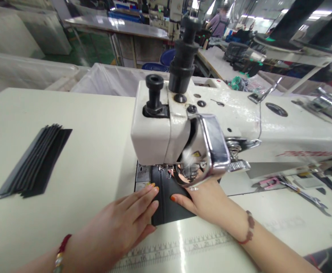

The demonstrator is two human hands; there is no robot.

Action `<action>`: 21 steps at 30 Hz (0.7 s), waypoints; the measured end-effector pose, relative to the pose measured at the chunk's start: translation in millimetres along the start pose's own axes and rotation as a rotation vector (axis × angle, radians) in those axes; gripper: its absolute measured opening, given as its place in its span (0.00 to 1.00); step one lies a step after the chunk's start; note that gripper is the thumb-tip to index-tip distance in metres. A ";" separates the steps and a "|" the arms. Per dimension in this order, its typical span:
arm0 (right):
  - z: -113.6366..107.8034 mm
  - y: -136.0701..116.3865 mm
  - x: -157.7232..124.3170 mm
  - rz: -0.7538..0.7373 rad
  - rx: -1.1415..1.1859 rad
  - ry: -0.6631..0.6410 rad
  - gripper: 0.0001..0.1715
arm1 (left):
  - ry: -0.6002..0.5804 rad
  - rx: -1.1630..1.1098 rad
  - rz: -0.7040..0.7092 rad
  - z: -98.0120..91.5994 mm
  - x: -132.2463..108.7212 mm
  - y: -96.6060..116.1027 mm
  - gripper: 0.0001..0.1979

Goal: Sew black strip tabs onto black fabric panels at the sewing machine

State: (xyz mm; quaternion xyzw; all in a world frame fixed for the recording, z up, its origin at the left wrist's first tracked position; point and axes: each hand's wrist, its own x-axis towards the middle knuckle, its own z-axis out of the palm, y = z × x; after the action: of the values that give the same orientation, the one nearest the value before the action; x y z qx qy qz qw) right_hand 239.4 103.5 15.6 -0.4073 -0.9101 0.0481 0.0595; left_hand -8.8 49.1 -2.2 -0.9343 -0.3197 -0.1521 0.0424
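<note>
A flat black piece (170,206) of fabric or leather-like material, with a raised line along it, lies under the needle area of a white sewing machine (151,142). My left hand (120,225) rests with fingers stretched out, their tips on the left edge of the piece. On its other side, my right hand (208,197) lies flat with the thumb spread over the piece. Its other fingers reach behind the chrome guard (218,148) and are partly hidden. The needle tip and presser foot are hard to make out.
Several narrow black strips (36,163) lie stacked on the white table (97,125) at left. Pink-handled snippers (269,183) and a metal tool (304,195) lie at right. A printed ruler scale (171,250) runs along the front. A person (218,24) is in the background.
</note>
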 end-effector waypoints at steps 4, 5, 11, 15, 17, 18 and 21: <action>0.2 0.8 2.8 0.008 -0.030 0.036 0.26 | -0.013 0.009 -0.007 1.8 1.9 -5.1 0.15; -0.1 0.7 3.3 0.012 -0.035 0.039 0.25 | -0.019 0.012 -0.005 2.4 2.2 -6.3 0.15; -2.3 1.0 6.4 0.030 -0.014 0.030 0.21 | 0.013 0.012 0.004 3.9 4.1 -10.5 0.15; -2.7 0.5 7.8 0.060 0.007 0.029 0.21 | 0.056 -0.014 -0.008 3.7 4.1 -9.7 0.14; -3.7 -0.2 8.2 0.077 0.033 -0.002 0.20 | 0.062 -0.013 -0.008 4.3 3.2 -9.2 0.14; -4.4 -0.6 8.4 0.088 0.047 -0.021 0.20 | 0.059 -0.007 -0.007 4.9 2.5 -9.0 0.14; -6.9 -1.8 9.5 0.109 0.092 -0.067 0.20 | 0.023 0.034 -0.001 7.1 0.3 -9.2 0.15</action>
State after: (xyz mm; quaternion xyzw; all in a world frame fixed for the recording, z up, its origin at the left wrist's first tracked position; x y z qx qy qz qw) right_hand 232.9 109.7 23.3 -0.4510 -0.8850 0.1067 0.0453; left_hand -12.3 57.8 -9.0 -0.9315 -0.3220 -0.1576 0.0621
